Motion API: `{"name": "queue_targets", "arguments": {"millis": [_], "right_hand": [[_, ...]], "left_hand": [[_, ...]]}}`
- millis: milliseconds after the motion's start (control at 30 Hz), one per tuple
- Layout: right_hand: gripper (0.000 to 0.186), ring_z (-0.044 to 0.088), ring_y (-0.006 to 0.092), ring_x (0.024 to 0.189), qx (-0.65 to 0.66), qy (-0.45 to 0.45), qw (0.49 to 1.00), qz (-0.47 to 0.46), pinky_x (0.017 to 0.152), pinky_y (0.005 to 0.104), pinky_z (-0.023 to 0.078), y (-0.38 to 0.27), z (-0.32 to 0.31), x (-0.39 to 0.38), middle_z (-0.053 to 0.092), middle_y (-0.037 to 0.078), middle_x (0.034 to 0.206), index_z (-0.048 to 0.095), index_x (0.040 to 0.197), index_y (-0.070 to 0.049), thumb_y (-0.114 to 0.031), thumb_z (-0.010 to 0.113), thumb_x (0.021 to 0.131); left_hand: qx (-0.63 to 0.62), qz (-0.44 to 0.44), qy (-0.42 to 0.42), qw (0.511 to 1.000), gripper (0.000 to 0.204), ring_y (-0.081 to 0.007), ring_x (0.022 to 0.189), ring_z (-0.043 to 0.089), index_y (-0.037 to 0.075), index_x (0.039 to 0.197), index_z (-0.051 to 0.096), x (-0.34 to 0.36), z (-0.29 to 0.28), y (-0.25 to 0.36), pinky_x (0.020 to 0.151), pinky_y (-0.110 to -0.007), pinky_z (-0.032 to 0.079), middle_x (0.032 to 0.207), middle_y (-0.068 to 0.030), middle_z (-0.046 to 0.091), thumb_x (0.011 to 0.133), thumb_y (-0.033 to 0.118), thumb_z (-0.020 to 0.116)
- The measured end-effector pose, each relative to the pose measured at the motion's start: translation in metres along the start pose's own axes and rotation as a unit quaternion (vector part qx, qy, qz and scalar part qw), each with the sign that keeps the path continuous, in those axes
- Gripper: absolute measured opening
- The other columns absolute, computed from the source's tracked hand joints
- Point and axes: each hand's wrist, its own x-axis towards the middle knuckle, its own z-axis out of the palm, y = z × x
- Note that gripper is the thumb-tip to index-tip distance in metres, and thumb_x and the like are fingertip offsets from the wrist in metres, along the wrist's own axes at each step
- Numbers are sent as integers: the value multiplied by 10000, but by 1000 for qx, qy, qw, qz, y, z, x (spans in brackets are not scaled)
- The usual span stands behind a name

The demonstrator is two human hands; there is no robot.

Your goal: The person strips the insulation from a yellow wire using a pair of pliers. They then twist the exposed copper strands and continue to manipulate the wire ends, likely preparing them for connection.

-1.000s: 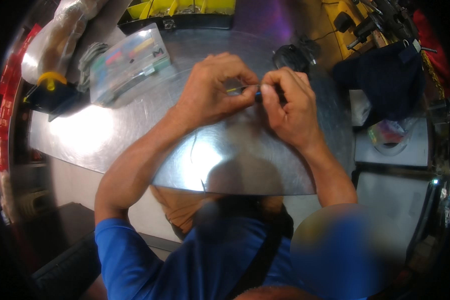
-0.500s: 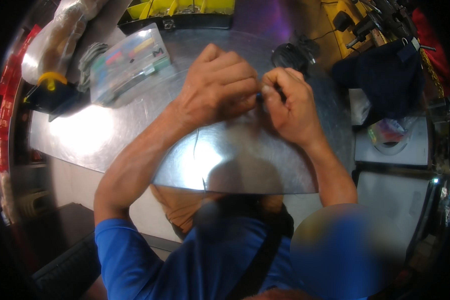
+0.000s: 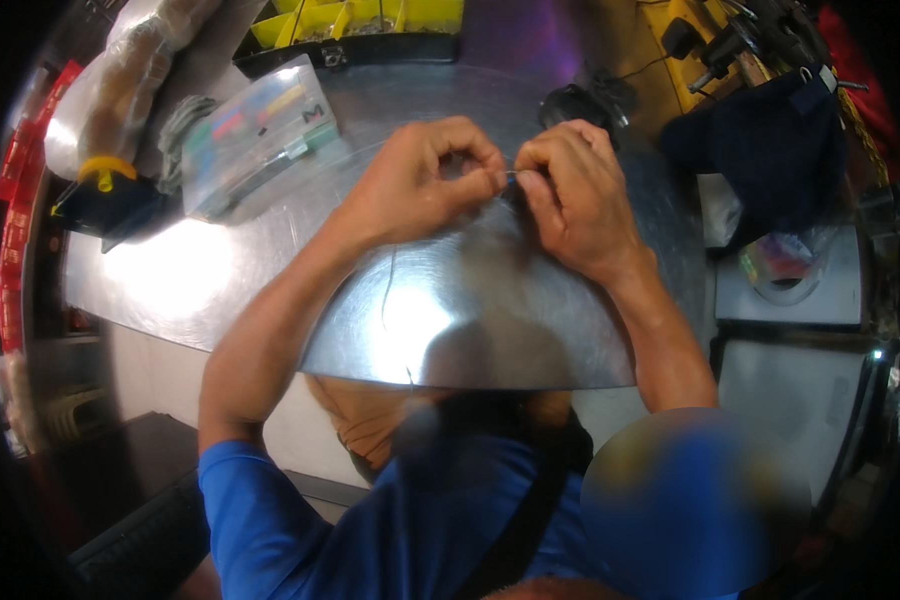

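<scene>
Both hands meet above the shiny metal table [image 3: 270, 260]. My left hand [image 3: 425, 185] is closed in a pinch, thumb and forefinger making a ring, the tips on a thin wire. Just to its right, my right hand [image 3: 585, 205] pinches the same short pale bit of wire [image 3: 512, 173] between thumb and bent forefinger. Only a small length shows in the narrow gap between the fingertips; the rest is covered by the fingers. A thin dark strand [image 3: 387, 290] runs from beneath my left hand down over the table's near edge. Whether the two join cannot be seen.
Beyond my left hand lies a clear plastic case [image 3: 260, 135] with colourful contents, beside grey gloves [image 3: 182, 135]. A black box with yellow compartments [image 3: 370, 25] stands farther back. A coiled black cable [image 3: 570, 105] lies past my right hand; dark cloth [image 3: 770, 160] hangs at right.
My left hand has rolled, so its thumb and forefinger now form an open ring. My right hand has shifted slightly upward. A pale bit of wire now shows between the fingertips.
</scene>
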Motion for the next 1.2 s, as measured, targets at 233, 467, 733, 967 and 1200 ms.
{"name": "queue_targets", "arguments": {"millis": [233,467,733,967,1200], "right_hand": [[109,641,224,821,3,-5,1000,-25,951,459,454,-1,0,0,648,38,878,619,1002,-79,-59,702,935],[122,646,222,836,-7,2,999,-42,949,456,457,-1,1,1,655,31,891,632,1005,-83,-66,721,924],[96,662,213,839,-23,3,999,-36,946,451,463,-2,1,0,675,36,890,664,976,-81,-111,739,924],[81,666,198,801,-10,25,1000,-6,902,405,460,-1,2,0,702,42,875,693,954,-64,-90,747,900],[91,654,162,699,41,37,996,73,883,360,444,-6,-2,1,713,29,824,734,938,-49,-96,767,867]], "left_hand": [[-146,-76,-41,985,217,-39,822,586,33,994,746,1,-2,-8,752,-223,479,886,11,702,1021,244,710],[-219,-142,-69,963,207,-24,724,562,35,1004,755,2,-6,-3,659,-191,440,840,31,695,1008,241,726],[-113,-83,-37,989,178,-13,686,510,40,1008,748,-1,-1,-1,625,-189,407,805,44,664,1011,215,720],[22,12,14,1000,165,-61,752,554,12,1061,719,-3,5,-1,681,-241,462,876,5,688,1022,171,695],[134,116,88,980,131,-148,836,653,24,1065,706,-3,12,-1,753,-325,520,937,-53,717,982,125,720]]}}
